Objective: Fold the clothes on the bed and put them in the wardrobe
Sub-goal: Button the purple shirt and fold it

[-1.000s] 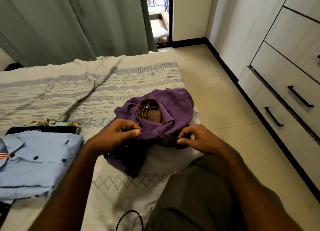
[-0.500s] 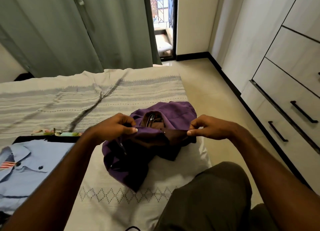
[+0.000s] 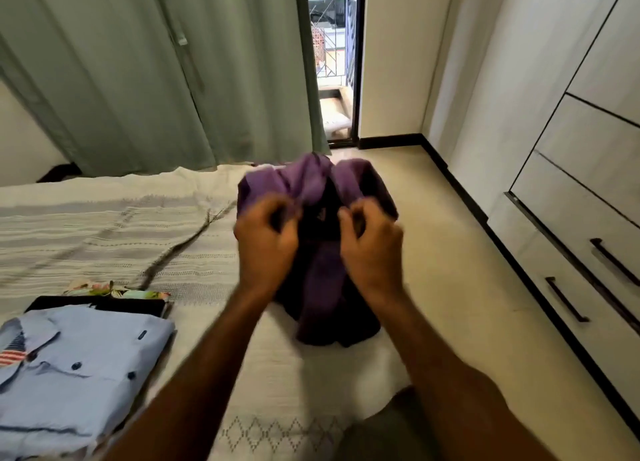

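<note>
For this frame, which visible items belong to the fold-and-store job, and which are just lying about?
Part of the job:
purple garment, gripped by left hand and right hand
folded light blue shirt
black folded item and floral cloth behind it
bed
wardrobe

Just there:
green curtain
balcony door
</note>
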Tool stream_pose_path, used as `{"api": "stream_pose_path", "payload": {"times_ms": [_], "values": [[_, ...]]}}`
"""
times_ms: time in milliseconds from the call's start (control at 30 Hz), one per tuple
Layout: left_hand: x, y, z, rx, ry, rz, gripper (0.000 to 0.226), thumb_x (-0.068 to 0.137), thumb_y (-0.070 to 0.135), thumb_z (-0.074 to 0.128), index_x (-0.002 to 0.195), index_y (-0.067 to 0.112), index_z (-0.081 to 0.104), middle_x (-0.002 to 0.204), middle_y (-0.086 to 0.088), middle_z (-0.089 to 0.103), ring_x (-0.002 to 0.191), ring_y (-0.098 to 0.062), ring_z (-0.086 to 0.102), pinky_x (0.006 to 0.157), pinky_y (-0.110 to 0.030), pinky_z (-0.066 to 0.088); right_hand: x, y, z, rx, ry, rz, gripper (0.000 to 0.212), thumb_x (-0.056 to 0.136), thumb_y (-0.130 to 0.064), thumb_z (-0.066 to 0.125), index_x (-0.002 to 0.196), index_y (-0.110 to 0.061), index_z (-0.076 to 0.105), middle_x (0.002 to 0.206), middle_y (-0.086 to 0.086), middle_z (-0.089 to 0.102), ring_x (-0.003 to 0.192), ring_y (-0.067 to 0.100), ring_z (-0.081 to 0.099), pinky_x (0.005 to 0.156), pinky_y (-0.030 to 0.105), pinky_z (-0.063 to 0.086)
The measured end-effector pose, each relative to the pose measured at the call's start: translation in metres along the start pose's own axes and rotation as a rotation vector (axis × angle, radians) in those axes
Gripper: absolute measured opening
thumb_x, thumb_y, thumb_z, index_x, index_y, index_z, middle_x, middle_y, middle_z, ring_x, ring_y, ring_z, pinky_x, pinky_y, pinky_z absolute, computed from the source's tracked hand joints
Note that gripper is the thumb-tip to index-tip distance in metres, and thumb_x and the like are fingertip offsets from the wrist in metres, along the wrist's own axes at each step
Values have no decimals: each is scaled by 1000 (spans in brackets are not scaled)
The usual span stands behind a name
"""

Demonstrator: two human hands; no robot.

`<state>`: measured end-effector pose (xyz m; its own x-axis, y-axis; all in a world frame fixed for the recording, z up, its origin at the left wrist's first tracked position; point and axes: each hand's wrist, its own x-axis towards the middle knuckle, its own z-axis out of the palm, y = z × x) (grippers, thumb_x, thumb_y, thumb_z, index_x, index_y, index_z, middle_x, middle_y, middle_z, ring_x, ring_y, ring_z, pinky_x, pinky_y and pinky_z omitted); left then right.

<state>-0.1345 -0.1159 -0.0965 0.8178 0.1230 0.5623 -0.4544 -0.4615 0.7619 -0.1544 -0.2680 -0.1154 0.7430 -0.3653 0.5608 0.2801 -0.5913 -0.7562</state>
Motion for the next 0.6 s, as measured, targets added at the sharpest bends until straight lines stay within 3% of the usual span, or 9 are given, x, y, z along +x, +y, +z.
{"api": "stream_pose_path", "payload": {"times_ms": [100, 167, 233, 333, 500, 600], "values": [[-78, -46, 14, -38, -178, -303, 17, 79, 26, 69, 72, 10, 66, 63, 1, 62, 61, -3, 52, 60, -33, 47, -77, 34, 19, -4, -114, 301, 21, 95, -28, 67, 77, -20, 59, 67, -7, 59, 63, 15, 56, 61, 25, 36], [-115, -57, 13, -91, -237, -441, 17, 79, 27, 69, 72, 12, 66, 64, 1, 65, 63, -10, 60, 61, -39, 51, -112, 46, 19, 128, -195, 459, 16, 96, -25, 67, 81, -19, 63, 72, -8, 63, 66, 9, 59, 65, 26, 46], [-147, -63, 14, -140, -259, -549, 16, 82, 27, 71, 77, 12, 70, 71, -5, 70, 71, -19, 68, 69, -45, 56, -148, 55, 16, 213, -238, 590, 11, 96, -22, 67, 87, -28, 64, 83, -10, 67, 77, 3, 64, 71, 24, 53], [-165, -58, 12, -171, -249, -603, 11, 89, 15, 74, 79, 15, 72, 72, -3, 70, 71, -15, 66, 69, -38, 54, -176, 52, 7, 224, -229, 617, 21, 96, -20, 67, 91, -39, 61, 89, -14, 68, 85, -3, 65, 72, 14, 52], [-173, -51, 13, -179, -250, -585, 6, 91, 12, 71, 88, 14, 76, 79, -1, 74, 80, -22, 70, 72, -34, 56, -182, 52, 2, 198, -156, 511, 8, 93, -13, 70, 91, -20, 67, 83, -12, 69, 79, 3, 66, 68, 13, 51], [-176, -47, 15, -162, -214, -559, 6, 91, 11, 72, 88, 13, 76, 79, -1, 74, 78, -19, 71, 71, -36, 56, -185, 48, -1, 208, -144, 475, 8, 91, -13, 72, 90, -21, 69, 81, -13, 69, 77, 3, 67, 67, 12, 51]]}}
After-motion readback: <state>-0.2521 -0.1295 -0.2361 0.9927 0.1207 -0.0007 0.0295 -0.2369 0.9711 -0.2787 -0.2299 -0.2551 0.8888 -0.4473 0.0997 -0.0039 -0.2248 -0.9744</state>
